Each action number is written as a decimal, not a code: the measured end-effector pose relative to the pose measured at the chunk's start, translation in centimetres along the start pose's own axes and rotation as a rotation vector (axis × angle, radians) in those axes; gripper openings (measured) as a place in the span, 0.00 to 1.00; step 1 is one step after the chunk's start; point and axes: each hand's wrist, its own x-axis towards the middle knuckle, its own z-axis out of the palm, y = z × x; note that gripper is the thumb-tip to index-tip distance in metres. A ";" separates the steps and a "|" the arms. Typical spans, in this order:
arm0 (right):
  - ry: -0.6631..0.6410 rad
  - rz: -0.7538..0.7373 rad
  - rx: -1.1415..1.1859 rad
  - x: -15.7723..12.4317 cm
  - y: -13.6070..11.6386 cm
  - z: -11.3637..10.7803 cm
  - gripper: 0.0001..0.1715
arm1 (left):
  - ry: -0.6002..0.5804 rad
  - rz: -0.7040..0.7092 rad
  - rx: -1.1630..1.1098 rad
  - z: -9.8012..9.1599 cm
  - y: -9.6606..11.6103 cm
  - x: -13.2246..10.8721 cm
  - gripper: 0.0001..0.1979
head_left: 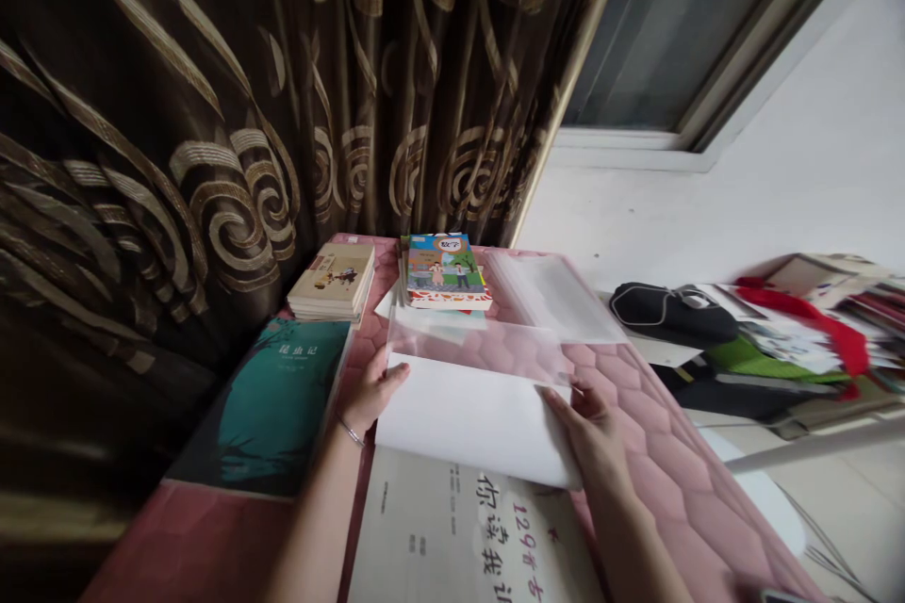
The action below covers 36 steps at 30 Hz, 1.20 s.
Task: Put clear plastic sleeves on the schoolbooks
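White paper (473,419) lies under the left hand (374,388), which rests open, palm down, on the sheet's left edge, a thin bracelet (350,433) at its wrist. The right hand (592,433) sits at the sheet's right edge, its fingers (566,399) bent over the rim; whether they pinch it, I cannot tell. Beyond the paper, a clear plastic film (477,349) stretches toward the far edge of the pink quilted surface (657,452), and a second clear sheet (551,297) lies near the far right corner. Under the paper is a large book (459,528) with red and black Chinese lettering, at the near edge. A teal book (261,405) sits along the left edge; a stack of small books (332,281) and a colourful maths textbook (445,271) lie at the far edge, against a brown swirled curtain (176,113). Off to the right are a black bag (671,313) and a red ribbon (813,325).
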 end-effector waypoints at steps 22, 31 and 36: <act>-0.083 0.142 -0.108 0.4 0.8 -1.6 0.24 | 0.039 0.097 0.167 -0.6 -0.8 0.3 0.25; -0.055 0.045 -0.242 -0.3 0.3 -1.0 0.24 | 0.045 0.102 0.226 -0.8 -0.5 0.1 0.25; 0.006 0.078 -0.165 -0.8 -0.4 -0.3 0.26 | 0.035 0.107 0.215 -0.9 -0.6 0.1 0.23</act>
